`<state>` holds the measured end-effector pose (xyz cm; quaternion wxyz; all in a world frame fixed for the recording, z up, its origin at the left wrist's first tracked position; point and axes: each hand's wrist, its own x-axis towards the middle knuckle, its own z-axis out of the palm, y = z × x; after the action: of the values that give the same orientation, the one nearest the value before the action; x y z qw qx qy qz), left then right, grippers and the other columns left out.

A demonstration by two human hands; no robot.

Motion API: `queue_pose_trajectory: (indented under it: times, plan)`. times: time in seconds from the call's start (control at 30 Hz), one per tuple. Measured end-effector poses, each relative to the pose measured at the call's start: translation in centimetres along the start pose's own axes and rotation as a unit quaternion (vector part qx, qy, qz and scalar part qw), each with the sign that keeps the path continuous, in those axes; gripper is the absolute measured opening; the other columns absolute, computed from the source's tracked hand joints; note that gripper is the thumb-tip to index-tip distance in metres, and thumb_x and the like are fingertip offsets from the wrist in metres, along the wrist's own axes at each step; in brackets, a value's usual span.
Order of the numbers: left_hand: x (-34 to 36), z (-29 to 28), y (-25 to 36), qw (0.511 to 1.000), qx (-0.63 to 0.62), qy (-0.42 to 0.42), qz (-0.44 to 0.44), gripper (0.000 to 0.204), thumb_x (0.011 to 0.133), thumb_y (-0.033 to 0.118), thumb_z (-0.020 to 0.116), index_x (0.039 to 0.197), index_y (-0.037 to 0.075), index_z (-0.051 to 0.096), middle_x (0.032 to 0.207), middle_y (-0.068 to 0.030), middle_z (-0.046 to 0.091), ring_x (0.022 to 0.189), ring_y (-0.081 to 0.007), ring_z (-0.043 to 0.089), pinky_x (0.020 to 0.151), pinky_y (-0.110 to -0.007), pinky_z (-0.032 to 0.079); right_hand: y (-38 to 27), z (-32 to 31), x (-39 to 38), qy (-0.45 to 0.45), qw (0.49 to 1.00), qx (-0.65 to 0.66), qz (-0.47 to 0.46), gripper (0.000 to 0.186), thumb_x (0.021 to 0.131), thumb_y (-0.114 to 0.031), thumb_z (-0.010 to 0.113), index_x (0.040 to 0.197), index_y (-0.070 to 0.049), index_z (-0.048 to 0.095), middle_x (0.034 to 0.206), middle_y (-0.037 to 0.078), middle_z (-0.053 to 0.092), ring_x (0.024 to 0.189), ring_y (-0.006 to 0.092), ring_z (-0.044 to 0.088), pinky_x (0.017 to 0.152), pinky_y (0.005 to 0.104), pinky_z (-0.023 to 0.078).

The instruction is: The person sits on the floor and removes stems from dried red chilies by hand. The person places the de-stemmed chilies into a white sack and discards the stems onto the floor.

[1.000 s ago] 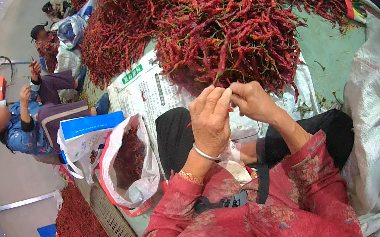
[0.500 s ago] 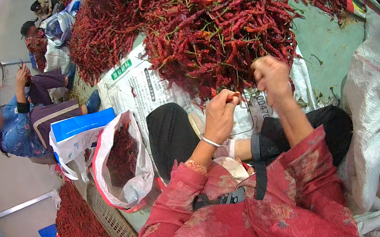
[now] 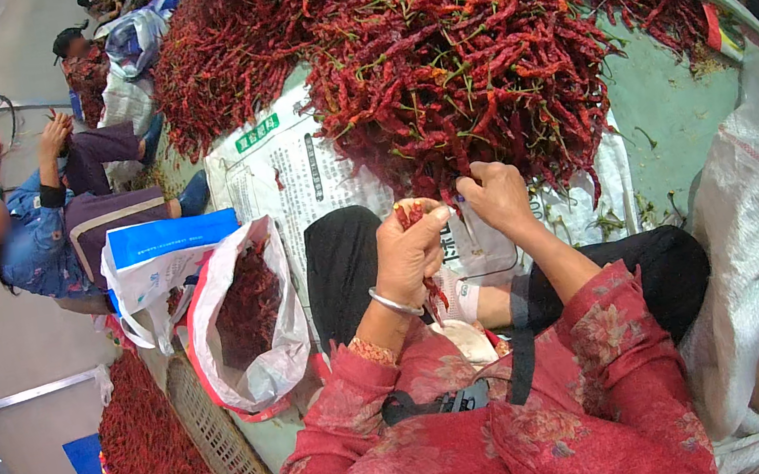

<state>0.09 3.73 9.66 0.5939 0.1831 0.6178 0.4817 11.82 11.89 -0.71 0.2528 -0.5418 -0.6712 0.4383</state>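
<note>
We held a small bunch of dried red chili peppers (image 3: 413, 221) in our left hand (image 3: 411, 254), with its fingers (image 3: 435, 220) closed tight around them. The peppers stuck up out of the fist and some hung down below it. Our right hand (image 3: 495, 199) was just beside them, to the right, pinched shut at the near edge of the big heap of red chili peppers (image 3: 460, 60) on the white printed sheet (image 3: 286, 167). We could not tell what it pinched.
</note>
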Motion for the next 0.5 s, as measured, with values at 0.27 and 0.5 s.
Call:
queue_pose_trajectory:
  times: [0.27, 0.5]
  plan:
    - [-3.4, -0.5, -1.1, 0.693, 0.531, -0.061, 0.484, 0.03, 0.075, 0.003, 0.058, 0.105, 0.006, 0.061, 0.099, -0.0141, 0.062, 0.092, -0.0336, 0.06, 0.08, -0.04, 0.046, -0.4, 0.0, -5.4, -0.103, 0.953, 0.113, -0.263, 0.015, 0.078, -0.016, 0.06, 0.085, -0.004, 0.054, 0.071, 0.023, 0.058, 0.068, 0.0435, 0.057, 0.056, 0.0483, 0.045]
    - [-3.2, -1.7, -2.0, 0.615, 0.641, -0.022, 0.459, 0.044, 0.072, 0.004, 0.059, 0.116, 0.005, 0.056, 0.107, -0.0112, 0.063, 0.111, -0.0252, 0.057, 0.105, -0.051, 0.027, -3.1, -3.5, -7.3, -0.096, 0.944, 0.035, -0.313, 0.005, 0.076, -0.003, 0.055, 0.08, -0.003, 0.058, 0.072, 0.019, 0.059, 0.067, 0.0391, 0.059, 0.056, 0.0454, 0.046]
